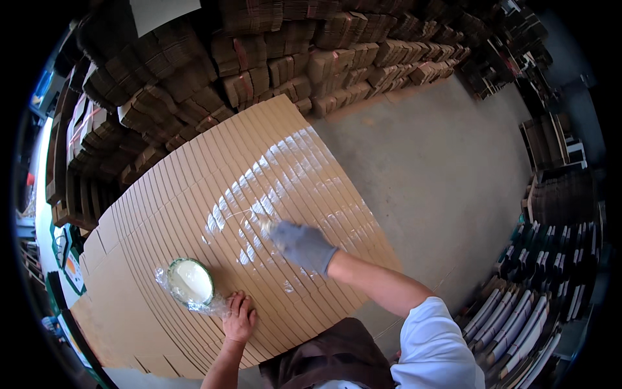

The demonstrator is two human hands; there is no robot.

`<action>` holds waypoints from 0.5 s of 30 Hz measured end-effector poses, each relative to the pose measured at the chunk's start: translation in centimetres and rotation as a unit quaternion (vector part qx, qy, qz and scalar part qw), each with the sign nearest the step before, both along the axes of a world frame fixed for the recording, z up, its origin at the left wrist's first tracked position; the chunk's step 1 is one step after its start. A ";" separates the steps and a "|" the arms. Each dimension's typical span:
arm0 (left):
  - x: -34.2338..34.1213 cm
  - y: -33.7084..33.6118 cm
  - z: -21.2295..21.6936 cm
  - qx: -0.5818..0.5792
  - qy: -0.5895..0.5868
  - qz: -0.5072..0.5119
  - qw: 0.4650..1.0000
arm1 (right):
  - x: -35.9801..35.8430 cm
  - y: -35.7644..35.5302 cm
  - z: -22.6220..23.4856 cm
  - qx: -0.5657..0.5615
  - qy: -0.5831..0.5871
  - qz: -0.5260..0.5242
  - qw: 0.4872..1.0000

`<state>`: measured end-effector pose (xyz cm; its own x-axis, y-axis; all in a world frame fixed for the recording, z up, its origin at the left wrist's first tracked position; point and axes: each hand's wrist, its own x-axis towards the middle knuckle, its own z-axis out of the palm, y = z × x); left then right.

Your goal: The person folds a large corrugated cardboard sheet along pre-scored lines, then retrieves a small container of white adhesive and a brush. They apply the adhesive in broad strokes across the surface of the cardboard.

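Observation:
A wide fan of overlapping brown cardboard sheets (188,181) spreads in front of me, with glossy white glue (265,165) streaked over the exposed strips. My right hand (303,246), in a grey glove, is closed round a brush (264,224); its bristles are on the sheets among the streaks, and the glove hides its handle. On the left part of the cardboard stands a round green-rimmed tub (192,282) of creamy white glue, with clear plastic film (170,288) round it. Just right of the tub my bare left hand (240,319) lies on the cardboard, fingers stretched out, next to the film.
Stacks of bundled cardboard (330,65) line the far side, and more are piled on wooden pallets (65,214) at the far left. Grey concrete floor (440,162) shows beyond the sheets. To the right stand rows of packed flat pieces (512,318).

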<state>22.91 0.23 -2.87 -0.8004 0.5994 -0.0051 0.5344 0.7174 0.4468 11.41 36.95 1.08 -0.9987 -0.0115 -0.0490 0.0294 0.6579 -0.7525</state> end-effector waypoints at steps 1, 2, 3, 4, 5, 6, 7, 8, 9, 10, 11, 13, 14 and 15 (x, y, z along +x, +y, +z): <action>-0.4 0.2 -0.1 -0.007 -0.002 -0.003 1.000 | 0.6 0.3 -0.6 0.007 -0.030 -0.002 1.000; -0.4 0.3 0.0 -0.018 -0.007 -0.002 1.000 | 1.3 0.3 -1.2 0.009 -0.063 -0.002 0.998; 0.2 0.3 0.2 -0.033 -0.011 0.007 0.999 | -0.7 4.6 -0.3 0.024 -0.149 -0.062 0.987; 0.6 0.3 0.3 -0.042 -0.006 0.011 0.999 | -2.4 9.4 1.2 0.043 -0.232 -0.125 0.964; 0.5 0.5 0.1 -0.047 0.001 0.010 0.999 | -1.7 10.1 2.1 0.061 -0.220 -0.185 0.956; 0.2 0.5 0.1 -0.051 0.007 0.010 0.999 | -0.9 10.5 2.9 0.079 -0.208 -0.244 0.944; -0.4 0.1 0.0 -0.047 0.004 0.011 0.999 | -0.2 10.5 3.4 0.096 -0.195 -0.302 0.928; -0.5 0.4 -0.3 -0.036 -0.007 0.010 0.999 | 2.8 8.5 1.1 0.112 -0.049 -0.193 0.974; 0.2 0.2 -0.4 -0.030 -0.024 0.008 0.999 | 6.6 5.1 -1.6 0.119 0.088 -0.076 0.986; 0.6 0.2 -0.2 -0.029 -0.023 0.008 0.999 | 8.3 3.6 -1.9 0.095 0.034 -0.047 0.994; 0.5 0.0 0.0 -0.029 -0.014 0.008 0.999 | 9.3 2.4 -1.9 0.067 -0.013 -0.020 0.997; 0.3 0.1 0.0 -0.032 -0.004 0.004 0.999 | 10.3 3.7 -1.8 0.064 -0.095 -0.076 0.991; 0.4 0.4 0.1 -0.036 0.000 0.006 0.999 | 9.7 7.6 -0.8 0.089 -0.127 -0.152 0.976; 0.2 0.4 0.1 -0.039 0.006 0.002 0.999 | 9.3 11.5 0.2 0.113 -0.158 -0.234 0.953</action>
